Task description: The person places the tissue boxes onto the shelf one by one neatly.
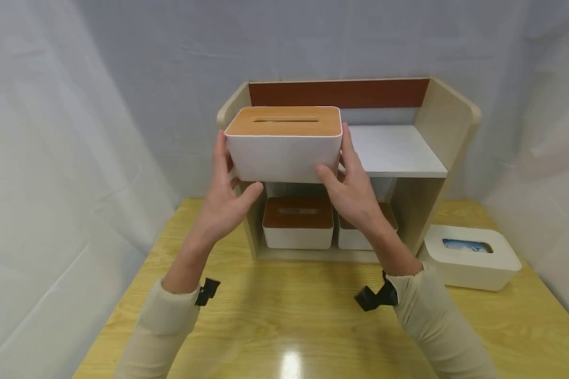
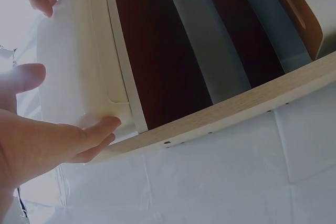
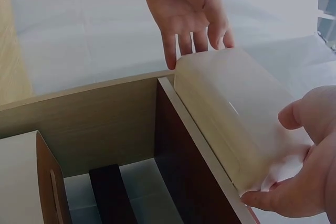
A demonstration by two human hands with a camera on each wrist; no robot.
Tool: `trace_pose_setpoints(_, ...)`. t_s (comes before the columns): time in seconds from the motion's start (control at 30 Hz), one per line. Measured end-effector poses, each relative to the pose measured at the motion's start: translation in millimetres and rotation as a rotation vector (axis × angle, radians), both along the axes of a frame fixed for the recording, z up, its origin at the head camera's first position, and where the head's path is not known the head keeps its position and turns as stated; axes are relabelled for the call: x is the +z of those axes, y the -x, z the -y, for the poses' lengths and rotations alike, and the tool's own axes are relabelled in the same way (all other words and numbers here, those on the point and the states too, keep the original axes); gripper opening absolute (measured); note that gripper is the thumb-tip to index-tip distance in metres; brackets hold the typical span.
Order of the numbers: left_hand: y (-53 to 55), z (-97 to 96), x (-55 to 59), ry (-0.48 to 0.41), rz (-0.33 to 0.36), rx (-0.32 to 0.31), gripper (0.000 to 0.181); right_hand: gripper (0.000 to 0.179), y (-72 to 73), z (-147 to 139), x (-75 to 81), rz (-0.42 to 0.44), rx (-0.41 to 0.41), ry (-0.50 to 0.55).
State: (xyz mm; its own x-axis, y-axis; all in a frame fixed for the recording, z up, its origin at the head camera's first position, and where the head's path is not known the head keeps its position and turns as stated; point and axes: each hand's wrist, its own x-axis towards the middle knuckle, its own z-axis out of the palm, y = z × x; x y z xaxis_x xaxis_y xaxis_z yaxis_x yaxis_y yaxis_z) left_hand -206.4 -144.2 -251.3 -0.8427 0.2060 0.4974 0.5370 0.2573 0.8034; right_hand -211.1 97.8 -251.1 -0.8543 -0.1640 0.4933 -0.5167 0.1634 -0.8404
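Observation:
Both hands are at a white tissue box (image 1: 284, 158) with a slotted wooden lid, over the left part of the shelf unit's white upper board (image 1: 393, 150). Straight fingers of my left hand (image 1: 225, 200) press against the box's left end; in the left wrist view the thumb stands apart from its white body (image 2: 68, 51). At the opposite end, my right hand (image 1: 353, 189) grips the corner, thumb on the front face and fingers along the side. The right wrist view shows the box's underside (image 3: 236, 93) close over the board's edge.
Below the upper board, two white tissue boxes with brown lids, one left (image 1: 298, 237) and one right (image 1: 353, 239), stand in the shelf unit (image 1: 455, 110). A cream tissue box (image 1: 469, 258) sits right of it on the wooden table (image 1: 284, 310). White cloth (image 1: 99, 131) hangs around.

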Motion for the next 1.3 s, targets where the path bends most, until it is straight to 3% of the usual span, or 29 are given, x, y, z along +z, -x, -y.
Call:
trace_pose_setpoints(0.17, 6.1, -4.2, 1.2, -0.003, -0.016, -0.018, 0.104, 0.083, 4.4, -2.0, 3.5, 0.027, -0.013, -0.011)
trace_pose_setpoints(0.33, 10.7, -9.4, 2.8, -0.023, -0.025, -0.036, 0.105, 0.080, -1.9, -2.0, 15.6, 0.010, -0.005, 0.004)
trace_pose_setpoints(0.4, 9.6, -11.3, 1.3, -0.019, -0.043, -0.018, 0.103, 0.076, -4.1, -1.6, 14.8, -0.029, -0.003, 0.027)
trace_pose_setpoints(0.5, 2.6, -14.0, -5.1, 0.016, -0.077, 0.052, 0.097, 0.074, -7.9, -1.8, 1.5, -0.070, -0.033, 0.026)
trace_pose_setpoints(0.67, -11.4, -18.7, -18.5, 0.111, -0.133, 0.166, 0.085, 0.079, -21.6, -1.2, -22.4, -0.095, -0.110, -0.075)
trace_pose_setpoints(0.9, -13.2, -23.7, -21.1, 0.176, -0.119, 0.218, 0.081, 0.083, -22.4, 0.9, -25.1, -0.195, -0.167, -0.218)
trace_pose_setpoints(1.0, -9.0, -23.4, -19.0, 0.200, -0.119, 0.223, 0.081, 0.083, -17.5, -3.5, -20.2, -0.170, -0.144, -0.241)
trace_pose_setpoints(1.13, -1.4, -20.6, -14.5, 0.234, -0.110, 0.207, 0.080, 0.082, -7.9, -10.5, -10.2, -0.074, -0.071, -0.229)
trace_pose_setpoints(1.3, 5.6, -18.5, -6.2, 0.311, -0.014, 0.178, 0.081, 0.082, 6.0, -15.1, -3.2, 0.012, 0.008, -0.190)
